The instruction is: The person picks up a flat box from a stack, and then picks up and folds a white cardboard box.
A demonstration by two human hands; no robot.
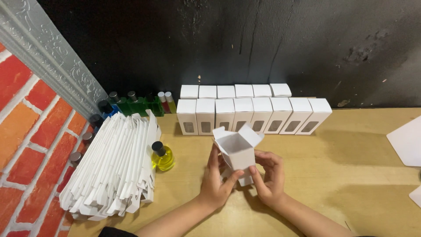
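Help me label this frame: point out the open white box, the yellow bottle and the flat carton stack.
open white box [240,151], head view, front wall.
yellow bottle [163,160], head view, glass body.
flat carton stack [116,164], head view, middle of stack.

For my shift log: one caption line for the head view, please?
Left hand and right hand hold an open white carton beside a yellow bottle.

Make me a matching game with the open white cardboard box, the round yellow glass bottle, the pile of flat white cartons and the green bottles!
Things:
1. open white cardboard box
2. round yellow glass bottle
3. pile of flat white cartons
4. green glass bottles

Places:
A. back by the black wall
B. beside the brick wall
C. held in both hands
D. standing just right of the pile

Pairs: 1-C, 2-D, 3-B, 4-A
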